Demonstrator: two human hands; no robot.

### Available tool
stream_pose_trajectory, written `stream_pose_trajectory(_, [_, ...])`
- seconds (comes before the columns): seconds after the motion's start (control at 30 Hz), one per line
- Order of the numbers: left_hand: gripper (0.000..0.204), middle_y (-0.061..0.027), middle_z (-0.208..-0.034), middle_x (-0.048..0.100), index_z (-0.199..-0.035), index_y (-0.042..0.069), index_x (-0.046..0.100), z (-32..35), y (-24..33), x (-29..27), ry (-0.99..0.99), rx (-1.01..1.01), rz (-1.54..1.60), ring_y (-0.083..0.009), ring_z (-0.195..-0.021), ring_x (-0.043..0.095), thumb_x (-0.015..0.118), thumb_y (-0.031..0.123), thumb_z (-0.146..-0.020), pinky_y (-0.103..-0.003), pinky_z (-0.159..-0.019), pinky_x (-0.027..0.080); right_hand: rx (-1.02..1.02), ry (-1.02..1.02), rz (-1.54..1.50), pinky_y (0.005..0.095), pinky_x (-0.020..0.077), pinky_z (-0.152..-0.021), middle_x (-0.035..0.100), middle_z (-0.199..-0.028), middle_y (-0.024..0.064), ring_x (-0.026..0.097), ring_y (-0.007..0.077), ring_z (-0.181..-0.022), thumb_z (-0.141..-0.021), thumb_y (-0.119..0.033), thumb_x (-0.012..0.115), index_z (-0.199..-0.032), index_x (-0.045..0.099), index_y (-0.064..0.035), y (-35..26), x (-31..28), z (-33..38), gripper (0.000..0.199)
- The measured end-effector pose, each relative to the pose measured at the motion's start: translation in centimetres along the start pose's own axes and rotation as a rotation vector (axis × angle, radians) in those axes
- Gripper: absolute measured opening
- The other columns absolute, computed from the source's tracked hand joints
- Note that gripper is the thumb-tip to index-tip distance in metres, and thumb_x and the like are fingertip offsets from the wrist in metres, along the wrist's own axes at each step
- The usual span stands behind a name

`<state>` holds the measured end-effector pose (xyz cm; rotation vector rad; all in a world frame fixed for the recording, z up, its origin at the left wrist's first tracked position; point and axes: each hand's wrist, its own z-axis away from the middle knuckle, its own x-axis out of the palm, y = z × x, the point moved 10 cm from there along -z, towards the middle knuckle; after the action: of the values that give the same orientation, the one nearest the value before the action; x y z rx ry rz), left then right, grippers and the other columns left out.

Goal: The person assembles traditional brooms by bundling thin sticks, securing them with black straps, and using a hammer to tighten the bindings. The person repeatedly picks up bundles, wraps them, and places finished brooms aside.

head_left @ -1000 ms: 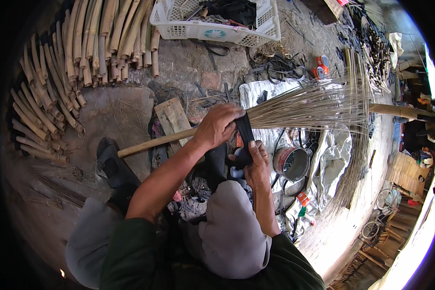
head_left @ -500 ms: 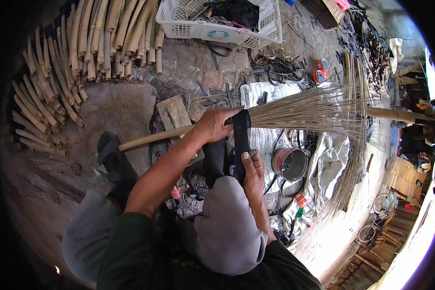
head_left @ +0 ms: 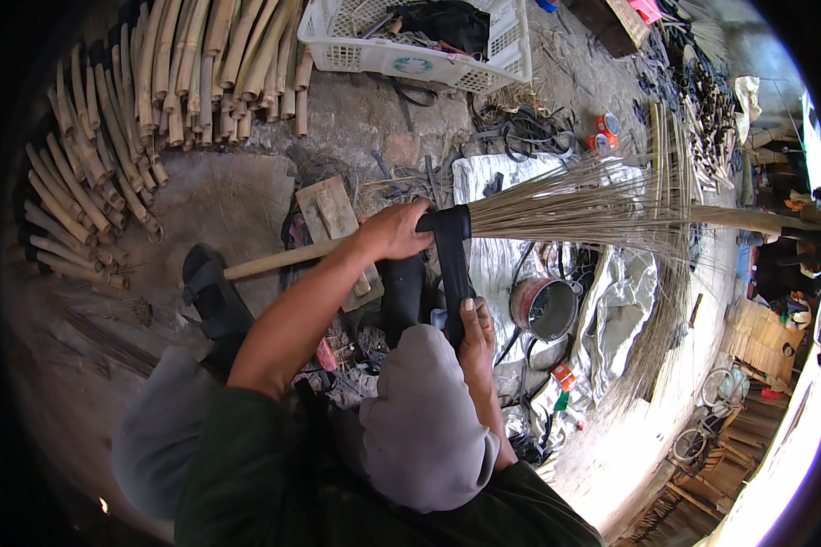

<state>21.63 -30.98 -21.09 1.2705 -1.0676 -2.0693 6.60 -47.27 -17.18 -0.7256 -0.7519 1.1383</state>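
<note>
A broom of thin stiff bristles (head_left: pixel 575 208) lies across in front of me, its bristles fanning out to the right. Its wooden handle (head_left: pixel 278 262) runs out to the left past my forearm. Around the neck of the bristles goes a black rubber strip (head_left: pixel 451 264), whose free length hangs down toward me. My left hand (head_left: pixel 400 230) is closed around the broom at the wrapped neck. Lower down, my right hand (head_left: pixel 477 335) pinches the strip between thumb and fingers and holds it taut beside my knee.
Bundled bamboo poles (head_left: pixel 192 73) are piled at the far left. A white plastic crate (head_left: pixel 410 62) stands at the back. A metal can (head_left: pixel 545 308) and a pale sack (head_left: pixel 622 292) lie right of my knee. A wooden block (head_left: pixel 333 219) sits left of the broom's neck.
My left hand has shifted slightly left along the neck, baring more of the black wrap. The right hand has moved a little down with the strip, which now slants from the neck.
</note>
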Motion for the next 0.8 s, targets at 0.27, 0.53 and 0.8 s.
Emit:
stream_pose_trajectory(0.27, [0.045,-0.0198,-0.121,0.071,-0.131,0.004,0.064,-0.2,-1.4,0.3,0.122,0.082,0.052,-0.037,-0.114,0.067,0.071,0.013,-0.088,-0.046,-0.096,0.055,0.041,-0.069,-0.11,0.0199,0.0387,-0.055,0.059,-0.077,-0.0047,0.048,0.0031,-0.059,-0.106,-0.034,0.063,-0.091,0.057,-0.0142,-0.6,0.3,0.2,0.026])
stream_pose_trajectory(0.53, [0.048,-0.0163,-0.134,0.065,-0.134,0.008,0.065,5.9,4.1,-1.5,0.596,0.393,-0.195,-0.037,-0.114,0.067,0.074,0.015,-0.087,-0.048,-0.094,0.054,0.067,-0.005,-0.284,0.022,0.0481,-0.062,0.059,-0.083,0.0004,0.056,0.0091,-0.065,-0.105,-0.034,0.064,-0.097,0.057,-0.0135,0.8,-0.7,0.4,0.023])
stream_pose_trajectory(0.8, [0.042,-0.0203,-0.126,0.071,-0.131,0.003,0.064,-1.1,-1.0,-0.2,0.059,0.057,0.095,-0.0376,-0.11,0.069,0.067,0.018,-0.092,-0.045,-0.093,0.056,0.13,0.059,-0.071,0.0242,0.0343,-0.052,0.048,-0.071,-0.0013,0.043,0.0079,-0.055,-0.107,-0.043,0.058,-0.104,0.057,-0.01,-0.8,-0.4,1.0,0.033])
